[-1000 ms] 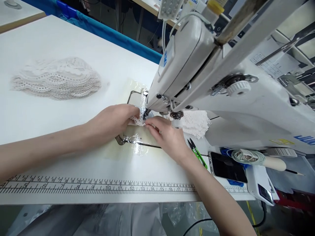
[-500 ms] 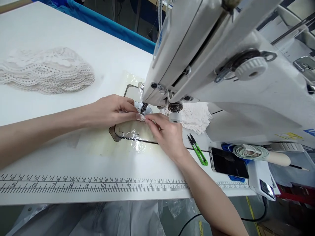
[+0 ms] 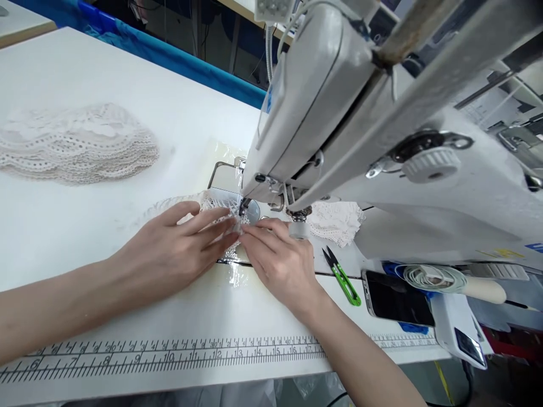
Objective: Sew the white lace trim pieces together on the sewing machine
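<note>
Under the presser foot of a white sewing machine lies a piece of white eyelet lace fabric, part of it trailing left behind my hand. My left hand rests over this fabric with fingers stretched out and slightly spread, fingertips just in front of the needle area. My right hand is closed, its fingertips pinching the fabric's edge close to the left fingertips. The exact pinch is partly hidden by the fingers.
A stack of lace pieces lies on the left of the table. More lace sits behind my right hand. Green thread snips, a phone and a cord coil lie to the right. A printed ruler runs along the front edge.
My left hand has gone from a pinch to spread fingers lying over the fabric. More lace now shows, spread out left of the presser foot. The camera view has shifted slightly.
</note>
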Tool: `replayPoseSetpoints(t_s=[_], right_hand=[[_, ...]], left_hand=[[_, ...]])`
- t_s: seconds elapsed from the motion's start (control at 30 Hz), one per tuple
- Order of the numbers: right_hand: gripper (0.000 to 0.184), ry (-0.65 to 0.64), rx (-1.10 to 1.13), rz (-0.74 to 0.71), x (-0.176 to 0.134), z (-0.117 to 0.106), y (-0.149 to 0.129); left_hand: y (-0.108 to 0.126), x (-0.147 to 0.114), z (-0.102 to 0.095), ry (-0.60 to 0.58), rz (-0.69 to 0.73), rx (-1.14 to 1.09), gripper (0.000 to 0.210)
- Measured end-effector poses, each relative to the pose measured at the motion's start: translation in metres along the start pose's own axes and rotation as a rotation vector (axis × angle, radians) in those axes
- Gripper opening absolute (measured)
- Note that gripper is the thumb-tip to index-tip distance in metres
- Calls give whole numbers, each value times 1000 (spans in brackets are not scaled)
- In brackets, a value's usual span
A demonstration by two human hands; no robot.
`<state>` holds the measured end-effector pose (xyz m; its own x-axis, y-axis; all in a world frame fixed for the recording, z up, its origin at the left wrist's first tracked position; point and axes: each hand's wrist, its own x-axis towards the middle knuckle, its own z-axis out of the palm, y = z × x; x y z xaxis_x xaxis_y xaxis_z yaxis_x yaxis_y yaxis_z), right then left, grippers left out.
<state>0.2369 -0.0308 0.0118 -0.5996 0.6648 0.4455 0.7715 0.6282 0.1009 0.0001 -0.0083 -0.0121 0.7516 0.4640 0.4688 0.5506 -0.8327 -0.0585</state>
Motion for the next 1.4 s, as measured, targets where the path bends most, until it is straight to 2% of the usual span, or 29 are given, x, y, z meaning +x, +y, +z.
replayPoseSetpoints(t_s=[0.2,0.47,0.63,0.87,1.03,1.4], right_hand=[[16,105,1,-17,2,1,-1],[17,110,-31,-9,3,3,0],[18,131,-43,0,1,9,2],[23,88,-9,46,1,17,7],[17,80,-2,40,2,10,4],[17,76,-21,4,2,5,2]], left_hand=[[-5,-5,7,15,-7,-93,44],[-8,4,3,44,60,18,34],[-14,11,3,65,84,65,35],[-19,17,7,87,80,30,34],[-16,13,7,81,39,12,29],[-14,12,4,76,12,19,28]])
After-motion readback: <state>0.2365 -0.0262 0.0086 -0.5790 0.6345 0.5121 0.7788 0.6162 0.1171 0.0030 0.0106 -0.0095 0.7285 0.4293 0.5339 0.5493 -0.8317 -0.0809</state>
